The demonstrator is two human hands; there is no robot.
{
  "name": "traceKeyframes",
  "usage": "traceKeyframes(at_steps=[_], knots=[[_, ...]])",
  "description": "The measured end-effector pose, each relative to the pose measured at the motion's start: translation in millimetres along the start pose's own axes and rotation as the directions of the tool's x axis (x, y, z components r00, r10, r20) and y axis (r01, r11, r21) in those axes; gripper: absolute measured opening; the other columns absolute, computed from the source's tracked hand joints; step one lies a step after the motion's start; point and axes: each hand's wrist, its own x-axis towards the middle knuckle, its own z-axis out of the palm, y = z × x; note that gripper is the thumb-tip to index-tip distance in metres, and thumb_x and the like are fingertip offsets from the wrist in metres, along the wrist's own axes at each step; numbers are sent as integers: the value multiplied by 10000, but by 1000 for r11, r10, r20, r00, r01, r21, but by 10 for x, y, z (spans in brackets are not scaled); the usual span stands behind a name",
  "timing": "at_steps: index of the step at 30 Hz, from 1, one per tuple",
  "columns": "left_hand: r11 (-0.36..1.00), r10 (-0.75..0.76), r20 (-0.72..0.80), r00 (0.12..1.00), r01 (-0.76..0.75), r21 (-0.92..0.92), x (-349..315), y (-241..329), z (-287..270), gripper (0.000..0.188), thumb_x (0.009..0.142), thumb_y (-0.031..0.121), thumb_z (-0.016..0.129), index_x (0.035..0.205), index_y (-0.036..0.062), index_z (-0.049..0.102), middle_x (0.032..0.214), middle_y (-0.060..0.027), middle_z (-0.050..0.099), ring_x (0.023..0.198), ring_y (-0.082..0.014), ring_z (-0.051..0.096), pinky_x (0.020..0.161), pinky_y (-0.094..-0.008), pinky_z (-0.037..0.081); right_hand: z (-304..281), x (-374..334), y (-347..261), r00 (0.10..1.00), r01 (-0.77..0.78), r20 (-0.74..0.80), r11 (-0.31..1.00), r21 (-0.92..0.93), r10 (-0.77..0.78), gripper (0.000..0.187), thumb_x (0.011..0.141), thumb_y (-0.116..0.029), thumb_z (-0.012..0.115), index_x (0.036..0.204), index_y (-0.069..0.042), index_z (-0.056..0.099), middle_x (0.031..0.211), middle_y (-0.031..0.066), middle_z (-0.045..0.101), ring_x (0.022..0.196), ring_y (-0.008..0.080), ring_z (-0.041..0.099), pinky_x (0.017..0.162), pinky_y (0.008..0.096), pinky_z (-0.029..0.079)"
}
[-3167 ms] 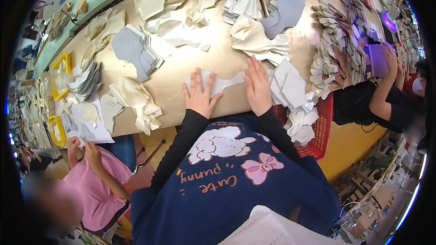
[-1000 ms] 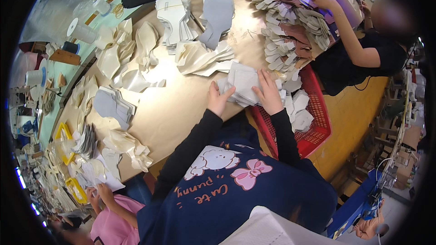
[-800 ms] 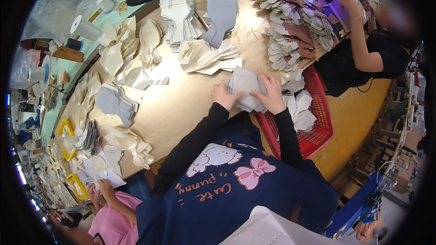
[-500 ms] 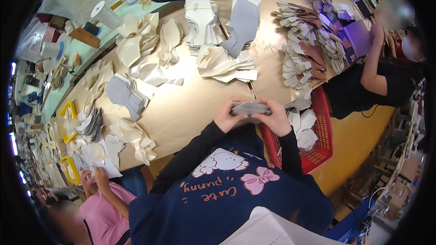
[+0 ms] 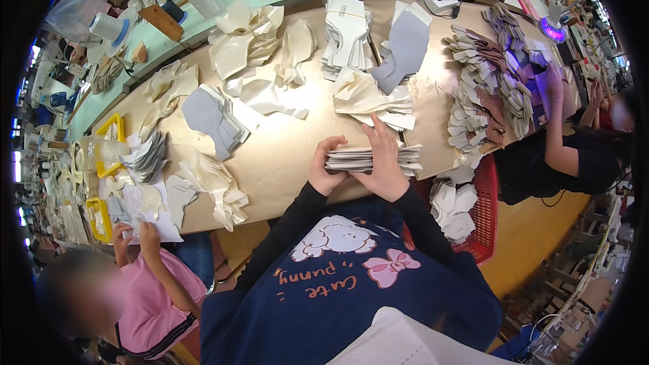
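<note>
A stack of grey and off-white cut shoe-upper pieces lies at the table's near edge, layered edges showing. My left hand is closed round its left end, thumb along the near side. Across the stack lies my right hand, thumb at the near side and fingers stretched over the top; the layers stick out past it on the right. Just beyond are crumpled cream pieces. Farther back stand a pile of white pieces and a grey piece on white ones.
Grey pieces and cream pieces lie to the left. Bundled pieces cover the right side, above a red basket. A co-worker in pink sits at left, another in black at right.
The stack has turned from a blurred, tightly held bundle to a wider layered one lower at the table edge. My right hand has shifted over it with fingers extended. The view has swung left.
</note>
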Motion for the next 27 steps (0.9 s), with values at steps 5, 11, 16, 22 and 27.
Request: traceKeyframes(at_steps=[5,11,16,22,27], knots=[[876,-54,-97,994,1,-483,63,-52,115,1017,595,-126,709,1485,126,285,1452,-154,420,1352,-265,451,1068,-376,441,10,-90,7,987,-25,161,989,148,1,669,719,-11,653,1356,-60,456,1346,134,524,1253,349,482,1088,499,320],[981,50,-101,994,-67,-183,39,-81,197,769,682,-160,696,1348,103,417,1301,-112,503,1195,-226,539,1037,-344,447,120,-41,-180,1000,21,6,992,-121,-21,485,745,60,548,1224,-7,505,1146,182,576,1113,392,533,973,475,405],[971,226,52,973,-229,72,-147,-1,119,511,750,-154,682,1189,65,540,1200,-113,584,1249,-307,539,1072,-407,427,11,-268,-209,998,67,19,992,-107,-65,542,718,59,548,1252,-14,494,1197,178,570,1111,378,534,1000,486,385],[987,-37,5,999,36,155,-190,30,173,626,760,-124,618,1338,65,469,1267,-131,589,1247,-258,546,1077,-364,414,21,-241,-94,985,-168,37,986,-21,169,621,726,14,638,1319,-4,453,1333,193,514,1217,379,503,1105,468,330],[992,-84,-101,991,92,86,-135,-4,283,754,811,-55,646,1468,74,299,1293,-134,546,1270,-247,519,1086,-362,395,84,-165,47,994,75,97,978,-193,-57,504,782,-3,687,1254,-19,512,1162,175,592,1098,354,575,1007,447,400]])
